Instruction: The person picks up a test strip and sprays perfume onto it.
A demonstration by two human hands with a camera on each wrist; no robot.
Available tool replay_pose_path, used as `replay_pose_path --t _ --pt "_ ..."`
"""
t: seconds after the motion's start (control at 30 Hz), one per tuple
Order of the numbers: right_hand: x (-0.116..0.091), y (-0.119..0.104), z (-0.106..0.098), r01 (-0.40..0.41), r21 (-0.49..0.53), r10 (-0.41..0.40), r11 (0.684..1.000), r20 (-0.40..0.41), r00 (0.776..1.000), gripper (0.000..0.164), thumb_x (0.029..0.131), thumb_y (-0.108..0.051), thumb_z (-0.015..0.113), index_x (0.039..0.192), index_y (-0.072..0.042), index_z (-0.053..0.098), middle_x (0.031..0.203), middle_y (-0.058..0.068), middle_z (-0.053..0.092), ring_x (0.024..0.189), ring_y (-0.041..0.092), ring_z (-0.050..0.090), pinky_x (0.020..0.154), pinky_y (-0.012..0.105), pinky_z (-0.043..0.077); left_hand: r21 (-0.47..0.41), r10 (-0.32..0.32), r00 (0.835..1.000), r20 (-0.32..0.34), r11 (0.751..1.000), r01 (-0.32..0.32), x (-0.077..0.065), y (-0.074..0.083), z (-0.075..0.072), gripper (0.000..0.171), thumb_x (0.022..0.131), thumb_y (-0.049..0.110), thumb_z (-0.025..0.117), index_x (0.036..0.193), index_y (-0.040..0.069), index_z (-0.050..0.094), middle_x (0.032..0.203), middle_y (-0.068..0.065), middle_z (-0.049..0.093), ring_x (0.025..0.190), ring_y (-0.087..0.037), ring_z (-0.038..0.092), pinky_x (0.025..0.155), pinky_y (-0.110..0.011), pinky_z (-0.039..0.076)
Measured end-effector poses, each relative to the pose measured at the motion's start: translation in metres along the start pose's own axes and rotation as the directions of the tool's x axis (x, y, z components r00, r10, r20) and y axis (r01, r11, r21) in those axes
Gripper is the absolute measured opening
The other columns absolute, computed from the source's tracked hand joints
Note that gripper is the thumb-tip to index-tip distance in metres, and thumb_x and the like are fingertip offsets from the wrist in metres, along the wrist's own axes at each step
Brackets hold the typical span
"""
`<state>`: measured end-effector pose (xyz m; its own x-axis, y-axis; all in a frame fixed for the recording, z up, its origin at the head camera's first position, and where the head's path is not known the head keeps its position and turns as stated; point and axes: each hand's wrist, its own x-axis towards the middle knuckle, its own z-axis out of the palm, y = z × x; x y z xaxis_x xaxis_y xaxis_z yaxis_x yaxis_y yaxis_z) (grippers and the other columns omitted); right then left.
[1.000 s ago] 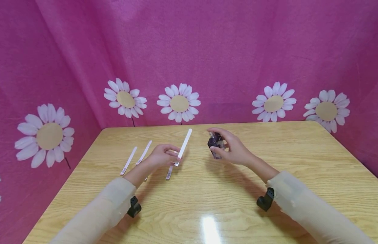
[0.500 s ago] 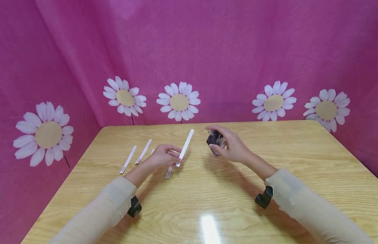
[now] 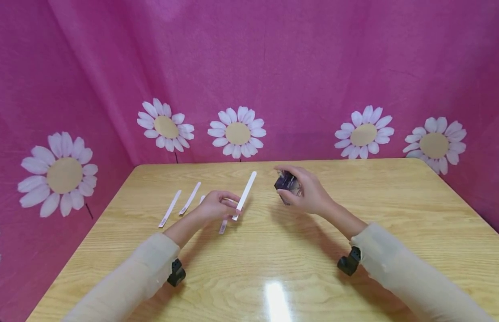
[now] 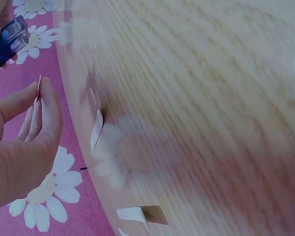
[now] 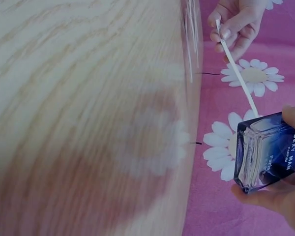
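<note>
Between the thumb and fingers of my left hand [image 3: 218, 206] is pinched a white paper test strip [image 3: 246, 192], its long end slanting up and away. My right hand [image 3: 310, 192] grips a dark blue glass perfume bottle [image 3: 287, 183] above the table, forefinger over its top end and thumb on the near side. In the right wrist view the bottle [image 5: 266, 152] shows pale lettering on its face, and the strip [image 5: 238, 73] points towards it. Whether strip and bottle touch there I cannot tell; in the head view a gap parts them.
Several more white strips lie on the wooden table [image 3: 249, 277], among them one at the far left [image 3: 170, 209], another beside it [image 3: 190, 198] and one partly under my left hand [image 3: 223, 226]. A pink curtain [image 3: 298, 80] with daisies stands behind the table.
My left hand has shifted the strip very slightly to the right. The bottle has tilted a little in my right hand; otherwise both hands stay nearly where they were.
</note>
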<state>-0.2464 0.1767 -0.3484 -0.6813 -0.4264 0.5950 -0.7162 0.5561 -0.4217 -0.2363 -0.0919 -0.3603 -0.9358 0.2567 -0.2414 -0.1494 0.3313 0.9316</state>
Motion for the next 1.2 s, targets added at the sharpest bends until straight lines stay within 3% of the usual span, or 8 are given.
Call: replay_pose_path --t 0.17,0.3,0.4,0.57,0.63,0.87,1.07,1.2 --pt "0.004 0.000 -0.008 0.019 0.026 -0.019 0.999 0.004 1.000 0.055 0.083 -0.013 0.073 0.135 -0.010 0.052 0.131 0.013 0.060 0.098 0.022 0.062 0.070 0.032 0.055 0.027 -0.002 1.000 -0.009 1.000 0.003 0.000 0.000 -0.003 0.038 0.084 -0.005 0.066 0.121 -0.007 0.057 0.106 -0.026 0.069 0.081 -0.018 0.072 0.080 -0.036 0.060" --pt "0.013 0.001 -0.014 0.047 0.061 -0.051 0.997 0.063 0.997 0.055 0.085 -0.014 0.072 0.135 -0.012 0.051 0.124 0.011 0.061 0.075 0.015 0.055 0.046 0.021 0.047 0.028 -0.001 1.000 -0.013 1.000 0.001 -0.001 0.001 -0.005 0.038 0.084 -0.005 0.066 0.121 -0.007 0.058 0.107 -0.026 0.069 0.079 -0.016 0.071 0.081 -0.036 0.060" --pt "0.020 0.003 -0.015 0.082 0.065 -0.088 0.994 0.099 0.991 0.054 0.084 -0.015 0.073 0.134 -0.013 0.052 0.121 0.008 0.064 0.080 0.014 0.055 0.052 0.024 0.047 0.032 0.001 1.000 -0.018 0.999 -0.001 -0.001 0.001 -0.006 0.038 0.084 -0.004 0.066 0.121 -0.007 0.058 0.108 -0.026 0.068 0.075 -0.011 0.069 0.080 -0.035 0.060" --pt "0.020 0.008 -0.008 0.122 0.063 -0.128 0.991 0.105 0.986 0.049 0.082 -0.013 0.075 0.127 -0.007 0.057 0.118 0.008 0.067 0.100 0.017 0.062 0.086 0.036 0.051 0.015 0.001 1.000 -0.016 1.000 0.000 -0.001 0.000 -0.006 0.039 0.083 -0.006 0.067 0.121 -0.008 0.057 0.107 -0.027 0.068 0.073 -0.011 0.069 0.078 -0.035 0.060" --pt "0.016 0.010 -0.005 0.119 0.075 -0.126 0.990 0.107 0.986 0.047 0.081 -0.012 0.075 0.125 -0.006 0.058 0.117 0.008 0.067 0.103 0.019 0.062 0.091 0.039 0.052 0.007 -0.001 1.000 -0.013 1.000 0.001 -0.001 -0.001 -0.006 0.040 0.083 -0.007 0.067 0.121 -0.008 0.057 0.107 -0.028 0.068 0.075 -0.014 0.070 0.078 -0.035 0.061" --pt "0.005 0.016 -0.005 0.082 0.107 -0.095 0.991 0.124 0.988 0.050 0.081 -0.009 0.075 0.128 -0.010 0.056 0.122 0.007 0.064 0.106 0.017 0.059 0.091 0.038 0.051 0.013 -0.023 1.000 -0.005 1.000 0.023 -0.004 -0.008 -0.007 0.037 0.084 -0.005 0.065 0.121 -0.006 0.057 0.107 -0.025 0.069 0.079 -0.014 0.071 0.077 -0.032 0.060" --pt "0.004 0.017 -0.011 0.106 0.125 -0.126 0.986 0.157 0.980 0.054 0.083 -0.010 0.074 0.133 -0.009 0.053 0.129 0.011 0.061 0.103 0.016 0.055 0.063 0.033 0.051 0.002 -0.006 1.000 -0.004 1.000 0.006 -0.008 -0.010 -0.014 0.037 0.085 -0.005 0.064 0.121 -0.009 0.055 0.107 -0.026 0.069 0.077 -0.011 0.069 0.080 -0.034 0.060" --pt "0.002 0.019 -0.014 0.121 0.136 -0.144 0.983 0.172 0.974 0.055 0.084 -0.009 0.073 0.134 -0.008 0.051 0.131 0.013 0.059 0.103 0.016 0.054 0.055 0.027 0.047 0.017 -0.013 0.999 -0.031 1.000 0.013 -0.009 -0.011 -0.023 0.040 0.084 -0.004 0.065 0.122 -0.009 0.055 0.106 -0.025 0.069 0.078 -0.012 0.069 0.083 -0.035 0.059"
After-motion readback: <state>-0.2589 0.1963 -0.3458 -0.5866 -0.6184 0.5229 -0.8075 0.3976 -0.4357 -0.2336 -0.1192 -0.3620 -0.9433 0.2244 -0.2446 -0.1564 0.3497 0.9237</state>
